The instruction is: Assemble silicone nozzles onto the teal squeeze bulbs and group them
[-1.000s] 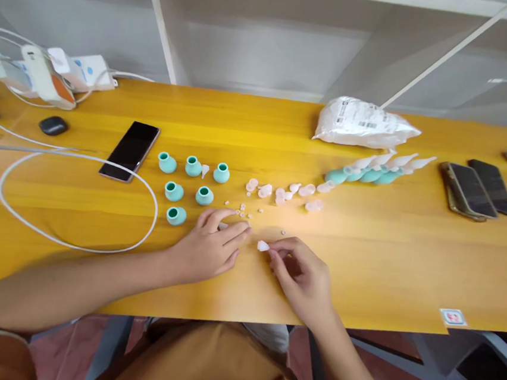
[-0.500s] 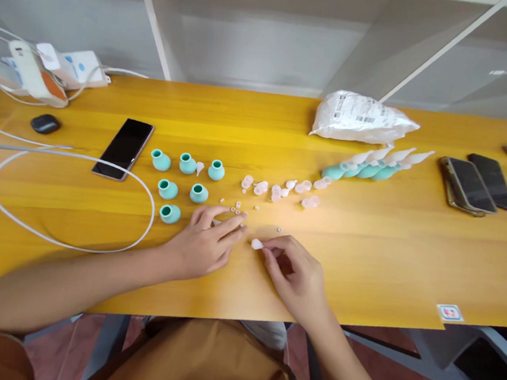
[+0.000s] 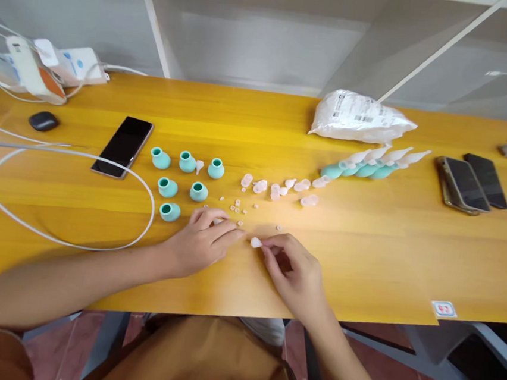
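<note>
My right hand [image 3: 295,273] pinches a small white silicone tip [image 3: 255,242] just above the yellow table [image 3: 387,244]. My left hand [image 3: 201,243] rests on the table beside it, fingertips drawn together towards the white tip; whether they hold one of the tiny beads I cannot tell. Tiny round white beads [image 3: 236,206] lie scattered just beyond the fingers. Several teal bulbs [image 3: 187,161] stand in a group to the left. Pale translucent caps [image 3: 276,188] lie in a curved line further back.
A row of assembled teal bulbs with white nozzles [image 3: 372,163] lies at back right, below a white plastic bag [image 3: 361,117]. A black phone [image 3: 123,146] and a looped white cable [image 3: 69,196] sit left. Two phones [image 3: 472,183] lie far right. Chargers [image 3: 41,68] crowd the back left corner.
My left hand's fingers have pulled back from the beads and closed towards the white tip. My right hand has stayed almost still with the tip.
</note>
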`<state>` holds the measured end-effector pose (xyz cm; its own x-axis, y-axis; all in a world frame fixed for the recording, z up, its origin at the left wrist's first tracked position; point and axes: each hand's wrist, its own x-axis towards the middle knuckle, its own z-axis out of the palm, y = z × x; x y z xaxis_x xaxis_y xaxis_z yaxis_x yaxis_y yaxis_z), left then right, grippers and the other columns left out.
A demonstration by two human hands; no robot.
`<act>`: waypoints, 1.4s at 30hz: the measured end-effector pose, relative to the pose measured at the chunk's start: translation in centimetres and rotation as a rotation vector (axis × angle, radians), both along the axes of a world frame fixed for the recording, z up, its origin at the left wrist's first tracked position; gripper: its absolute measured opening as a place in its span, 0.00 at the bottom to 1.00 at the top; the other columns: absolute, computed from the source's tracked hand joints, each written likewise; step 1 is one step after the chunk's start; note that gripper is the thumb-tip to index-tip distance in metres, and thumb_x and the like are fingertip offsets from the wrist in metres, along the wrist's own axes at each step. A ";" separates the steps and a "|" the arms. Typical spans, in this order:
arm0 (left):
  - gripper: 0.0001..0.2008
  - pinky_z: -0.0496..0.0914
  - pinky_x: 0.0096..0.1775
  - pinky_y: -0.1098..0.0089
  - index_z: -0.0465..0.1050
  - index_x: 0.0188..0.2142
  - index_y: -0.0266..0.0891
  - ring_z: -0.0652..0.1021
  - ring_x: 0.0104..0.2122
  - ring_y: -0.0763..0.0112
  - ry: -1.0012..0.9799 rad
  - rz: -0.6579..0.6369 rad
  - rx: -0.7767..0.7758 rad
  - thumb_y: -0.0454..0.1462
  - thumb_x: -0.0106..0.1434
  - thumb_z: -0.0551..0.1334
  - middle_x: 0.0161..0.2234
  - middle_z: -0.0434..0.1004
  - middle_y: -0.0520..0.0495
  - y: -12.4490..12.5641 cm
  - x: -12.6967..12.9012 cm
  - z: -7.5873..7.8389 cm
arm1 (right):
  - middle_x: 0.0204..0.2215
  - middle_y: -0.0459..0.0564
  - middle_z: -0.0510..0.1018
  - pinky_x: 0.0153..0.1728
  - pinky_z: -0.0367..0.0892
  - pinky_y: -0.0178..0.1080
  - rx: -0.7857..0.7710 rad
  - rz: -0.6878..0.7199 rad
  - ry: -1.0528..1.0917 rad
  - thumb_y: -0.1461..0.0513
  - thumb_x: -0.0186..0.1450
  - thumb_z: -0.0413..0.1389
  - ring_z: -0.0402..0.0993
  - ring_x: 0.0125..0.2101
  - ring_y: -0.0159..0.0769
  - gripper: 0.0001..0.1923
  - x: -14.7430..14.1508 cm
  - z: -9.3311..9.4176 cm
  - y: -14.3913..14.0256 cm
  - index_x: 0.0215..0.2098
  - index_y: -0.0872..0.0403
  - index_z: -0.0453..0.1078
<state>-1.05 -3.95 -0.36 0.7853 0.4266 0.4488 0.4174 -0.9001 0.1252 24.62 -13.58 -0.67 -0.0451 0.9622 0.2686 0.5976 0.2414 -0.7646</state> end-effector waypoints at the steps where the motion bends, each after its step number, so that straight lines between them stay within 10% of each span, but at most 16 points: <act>1: 0.13 0.65 0.52 0.55 0.79 0.59 0.36 0.76 0.53 0.54 0.004 0.017 0.000 0.32 0.79 0.63 0.52 0.88 0.42 0.0 0.0 0.1 | 0.39 0.47 0.81 0.33 0.76 0.35 -0.022 0.000 0.011 0.64 0.80 0.59 0.80 0.32 0.31 0.04 0.1 0.1 0.0 0.50 0.49 0.76; 12: 0.02 0.62 0.50 0.55 0.82 0.47 0.39 0.73 0.54 0.54 -0.016 0.035 -0.007 0.32 0.78 0.69 0.46 0.86 0.45 0.0 -0.2 -0.8 | 0.39 0.50 0.85 0.37 0.79 0.40 -0.163 0.007 -0.038 0.62 0.80 0.58 0.84 0.37 0.39 0.05 -0.4 0.7 1.1 0.48 0.49 0.77; 26: 0.05 0.74 0.50 0.62 0.77 0.47 0.43 0.80 0.42 0.66 -0.413 -0.122 -0.545 0.33 0.76 0.70 0.41 0.88 0.51 0.9 -0.7 1.1 | 0.42 0.50 0.86 0.33 0.80 0.36 0.033 0.006 0.033 0.67 0.79 0.59 0.84 0.34 0.34 0.07 -2.6 0.8 0.4 0.49 0.49 0.76; 33: 0.05 0.74 0.53 0.62 0.77 0.46 0.43 0.81 0.41 0.68 -0.407 -0.153 -0.617 0.31 0.76 0.69 0.42 0.88 0.52 0.9 -0.6 1.4 | 0.44 0.52 0.88 0.46 0.86 0.43 0.298 0.052 -0.029 0.75 0.74 0.62 0.88 0.45 0.40 0.20 -2.5 0.9 0.0 0.56 0.48 0.76; 42: 0.06 0.75 0.50 0.64 0.78 0.46 0.43 0.79 0.44 0.66 -0.430 -0.149 -0.635 0.34 0.75 0.73 0.42 0.89 0.52 0.8 -0.9 1.2 | 0.45 0.54 0.89 0.45 0.89 0.45 0.263 0.099 -0.013 0.75 0.74 0.62 0.90 0.46 0.42 0.20 -2.4 0.7 -0.2 0.57 0.48 0.78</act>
<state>-1.98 -3.19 0.87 0.6667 0.6075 0.4318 0.0958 -0.6444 0.7586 22.21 -13.79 0.08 -0.1403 0.8504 0.5072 0.5709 0.4880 -0.6603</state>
